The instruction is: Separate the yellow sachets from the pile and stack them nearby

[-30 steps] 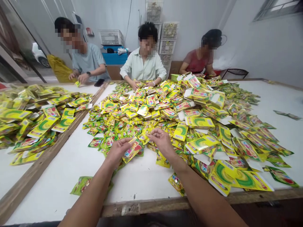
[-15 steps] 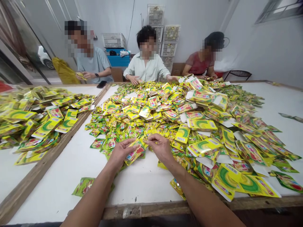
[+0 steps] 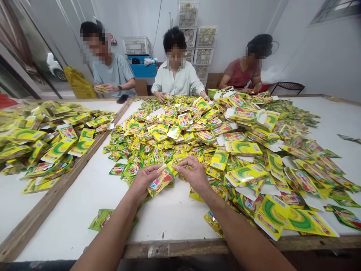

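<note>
Above the table (image 3: 169, 218), left grip (image 3: 143, 183) and right grip (image 3: 195, 175) pinch a box (image 3: 161, 181) between them.

Wall (image 3: 239, 22), pale grey, plain. Window (image 3: 335, 11), barred, upper right. Plastic crates (image 3: 203, 55), white, slatted, stacked by the wall. Blue box (image 3: 143, 70), a further crate (image 3: 137, 46) above it. Yellow sack (image 3: 80, 82), left. Brown curtain (image 3: 21, 45), far left; white car (image 3: 55, 67) outside. Surface (image 3: 96, 182), white, with wooden divider (image 3: 42, 211). Light, diffuse.

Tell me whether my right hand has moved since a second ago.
Yes: the right hand has shifted slightly left, toward the wooden divider.
</note>
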{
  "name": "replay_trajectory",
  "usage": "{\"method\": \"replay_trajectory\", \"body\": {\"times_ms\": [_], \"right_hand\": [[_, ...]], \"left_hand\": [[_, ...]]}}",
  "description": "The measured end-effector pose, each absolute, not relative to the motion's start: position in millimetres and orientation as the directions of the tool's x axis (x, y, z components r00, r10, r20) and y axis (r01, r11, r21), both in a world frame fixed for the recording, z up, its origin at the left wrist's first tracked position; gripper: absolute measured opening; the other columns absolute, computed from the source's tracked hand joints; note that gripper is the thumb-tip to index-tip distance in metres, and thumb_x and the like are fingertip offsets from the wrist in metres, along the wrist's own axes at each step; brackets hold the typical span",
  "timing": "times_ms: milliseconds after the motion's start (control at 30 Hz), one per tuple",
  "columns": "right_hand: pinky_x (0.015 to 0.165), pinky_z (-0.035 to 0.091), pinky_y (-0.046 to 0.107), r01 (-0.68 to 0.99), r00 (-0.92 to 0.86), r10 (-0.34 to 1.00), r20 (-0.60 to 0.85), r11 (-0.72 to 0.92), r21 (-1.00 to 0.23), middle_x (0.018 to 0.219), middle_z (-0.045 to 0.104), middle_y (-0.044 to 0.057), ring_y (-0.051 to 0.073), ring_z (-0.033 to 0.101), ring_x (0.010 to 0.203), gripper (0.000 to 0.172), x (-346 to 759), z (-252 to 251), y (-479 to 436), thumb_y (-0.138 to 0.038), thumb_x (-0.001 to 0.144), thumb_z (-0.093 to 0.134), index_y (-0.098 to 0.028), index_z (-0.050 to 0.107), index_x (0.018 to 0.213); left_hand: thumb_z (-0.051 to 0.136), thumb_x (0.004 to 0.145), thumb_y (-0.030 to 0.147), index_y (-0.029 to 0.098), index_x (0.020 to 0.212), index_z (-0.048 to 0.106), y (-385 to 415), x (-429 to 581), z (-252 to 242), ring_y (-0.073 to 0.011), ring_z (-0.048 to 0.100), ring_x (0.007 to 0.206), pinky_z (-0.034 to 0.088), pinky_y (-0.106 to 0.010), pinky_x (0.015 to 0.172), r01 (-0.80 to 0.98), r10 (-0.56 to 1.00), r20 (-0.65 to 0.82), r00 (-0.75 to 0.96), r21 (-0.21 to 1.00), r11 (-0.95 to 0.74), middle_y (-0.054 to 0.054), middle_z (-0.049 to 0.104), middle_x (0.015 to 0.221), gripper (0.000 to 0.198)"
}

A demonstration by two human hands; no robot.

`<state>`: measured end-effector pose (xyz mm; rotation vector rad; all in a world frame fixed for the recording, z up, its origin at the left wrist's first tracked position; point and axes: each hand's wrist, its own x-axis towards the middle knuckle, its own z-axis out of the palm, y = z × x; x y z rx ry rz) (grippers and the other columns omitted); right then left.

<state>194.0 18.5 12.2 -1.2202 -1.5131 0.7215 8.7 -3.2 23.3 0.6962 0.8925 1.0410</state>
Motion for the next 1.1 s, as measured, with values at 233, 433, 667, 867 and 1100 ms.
{"method": "replay_trajectory", "body": {"times_ms": [233,433,667,867,1100], "right_hand": [[0.082,0.040,0.036,0.446,0.075,0.942,0.327,0.262,-0.856,0.082,0.056,0.003,0.020,0.053,0.086,0.018,190,13,15,-0.040,0.060,0.076,-0.024,0.068,0.063],[0.076,0.042,0.033,0.269,-0.069,0.973,0.220,0.231,-0.935,0.072,0.059,0.001,0.017,0.055,0.076,0.024,199,15,20,-0.041,0.059,0.076,-0.020,0.063,0.060],[0.076,0.043,0.033,0.256,-0.066,0.981,0.181,0.192,-0.947,0.070,0.059,0.000,0.017,0.055,0.074,0.018,195,14,17,-0.034,0.059,0.074,-0.020,0.062,0.059],[0.091,0.038,0.036,0.214,-0.193,0.965,0.177,0.218,-0.952,0.081,0.064,0.002,0.021,0.054,0.100,0.009,191,18,14,-0.029,0.068,0.063,-0.023,0.068,0.063],[0.071,0.046,0.028,0.010,-0.411,0.910,0.049,0.058,-0.998,0.080,0.067,-0.001,0.018,0.062,0.079,0.024,181,26,-1,-0.039,0.076,0.059,-0.021,0.060,0.093]], "left_hand": [[0.084,0.052,0.021,0.012,0.084,0.071,-5,12,26,-0.0146,0.067,0.060,0.053,-0.022,0.058,-0.429,0.944,-0.281,0.171,0.842,0.328,-0.006,0.073,0.072,0.036],[0.081,0.059,0.022,0.011,0.090,0.071,-3,6,21,-0.0164,0.068,0.064,0.053,-0.024,0.063,-0.421,0.917,-0.296,0.268,0.820,0.388,-0.009,0.074,0.078,0.034],[0.082,0.056,0.023,0.011,0.091,0.071,-4,8,23,-0.0184,0.068,0.064,0.053,-0.026,0.063,-0.377,0.915,-0.303,0.267,0.841,0.388,-0.011,0.074,0.079,0.038],[0.085,0.050,0.020,0.010,0.089,0.070,-4,16,26,-0.0170,0.067,0.058,0.052,-0.025,0.058,-0.376,0.933,-0.326,0.149,0.855,0.359,-0.008,0.073,0.071,0.043],[0.085,0.048,0.023,0.012,0.090,0.069,-7,20,28,-0.0166,0.066,0.056,0.051,-0.024,0.055,-0.305,0.929,-0.339,0.147,0.878,0.369,-0.006,0.073,0.069,0.046]]}}
